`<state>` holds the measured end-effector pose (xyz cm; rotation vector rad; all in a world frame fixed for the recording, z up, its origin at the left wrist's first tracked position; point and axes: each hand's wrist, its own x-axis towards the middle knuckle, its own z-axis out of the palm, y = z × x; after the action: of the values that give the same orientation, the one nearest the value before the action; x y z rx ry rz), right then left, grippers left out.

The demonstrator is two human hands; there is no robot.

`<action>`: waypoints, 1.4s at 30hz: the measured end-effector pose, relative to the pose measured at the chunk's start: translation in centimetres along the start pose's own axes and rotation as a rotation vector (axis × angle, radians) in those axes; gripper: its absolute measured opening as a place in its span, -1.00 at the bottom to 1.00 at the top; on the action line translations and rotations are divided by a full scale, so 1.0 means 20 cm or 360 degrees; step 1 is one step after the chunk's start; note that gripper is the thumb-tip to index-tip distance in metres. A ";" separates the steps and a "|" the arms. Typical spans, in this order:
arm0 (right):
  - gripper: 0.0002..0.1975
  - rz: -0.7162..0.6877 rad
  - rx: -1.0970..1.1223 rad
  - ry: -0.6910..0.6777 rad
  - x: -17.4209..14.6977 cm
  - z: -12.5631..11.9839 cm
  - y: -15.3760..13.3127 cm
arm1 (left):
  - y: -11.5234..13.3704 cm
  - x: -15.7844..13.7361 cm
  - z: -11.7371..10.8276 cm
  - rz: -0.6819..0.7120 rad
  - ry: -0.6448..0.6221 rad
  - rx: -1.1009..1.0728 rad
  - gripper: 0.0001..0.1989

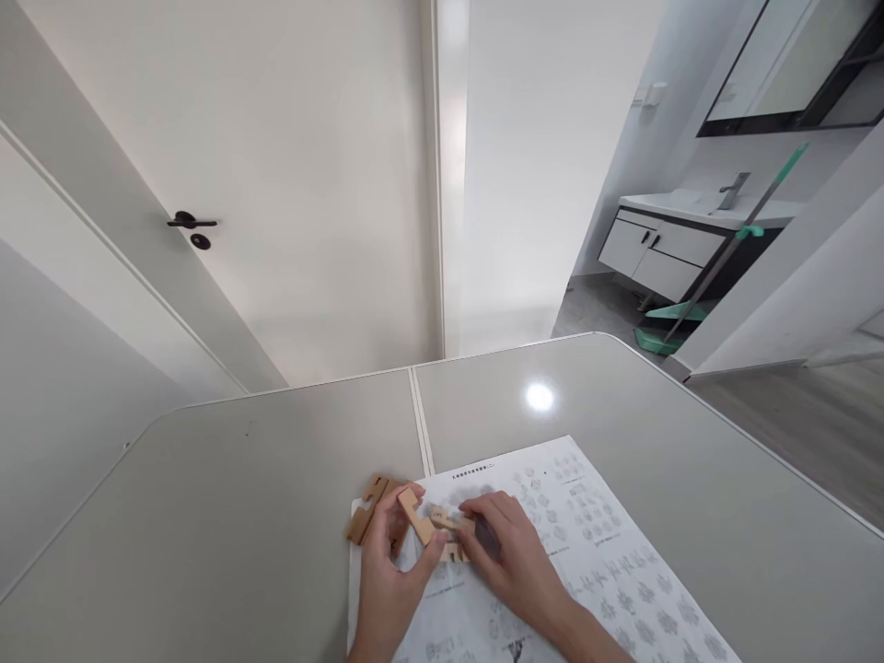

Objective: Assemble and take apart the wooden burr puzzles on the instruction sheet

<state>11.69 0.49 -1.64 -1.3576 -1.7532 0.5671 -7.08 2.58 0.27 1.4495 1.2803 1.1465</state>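
A pale notched piece [414, 516] sits low at the middle of the view, pinched by the fingers of the left hand [388, 582]. At three o'clock from it, the right hand [517, 557] has its fingers drawn narrow around a second pale piece [446, 521]. At four o'clock, a toothed piece [454, 553] shows beneath them. As I judge it, this is early: pieces are picked out and held close, but no finished assembly shows, and the fitting seems left to do (whether any two already interlock, I cannot tell).

Counted: three pale pieces, at least two brown pieces [360, 525] at nine o'clock, partly hidden by the left hand, and one printed sheet [608, 543] reaching toward four o'clock. All rest on, or are held over, one worktop [262, 516]. Beyond stand one door [310, 184] at eleven o'clock and one sink cabinet [663, 244] at two.
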 end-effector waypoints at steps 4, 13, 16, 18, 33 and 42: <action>-0.66 -0.0131 -0.0060 -0.0084 0.00 -0.01 -0.02 | -0.01 0.00 0.00 0.0017 0.0005 0.0017 -0.52; -0.82 0.0052 -0.0232 0.0136 -0.01 0.04 0.06 | -0.01 -0.01 0.00 0.0322 -0.0076 0.0643 -0.47; -0.87 0.0084 -0.0247 0.0158 -0.01 0.04 0.06 | -0.02 -0.01 0.01 0.0457 -0.0152 0.0876 -0.48; -0.88 0.0092 -0.0240 0.0151 -0.01 0.04 0.05 | -0.03 -0.01 0.01 0.0492 -0.0178 0.0984 -0.50; -0.73 0.0116 -0.0141 0.0060 0.00 0.02 0.03 | -0.04 -0.02 0.01 0.0591 -0.0277 0.1193 -0.47; -0.83 -0.0014 0.0076 -0.0066 -0.02 0.00 -0.02 | -0.07 0.08 -0.13 0.0598 -0.0324 0.1301 -0.23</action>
<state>11.57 0.08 -1.42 -1.3133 -1.7672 0.6325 -9.79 4.29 -0.47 2.4168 1.4384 0.6720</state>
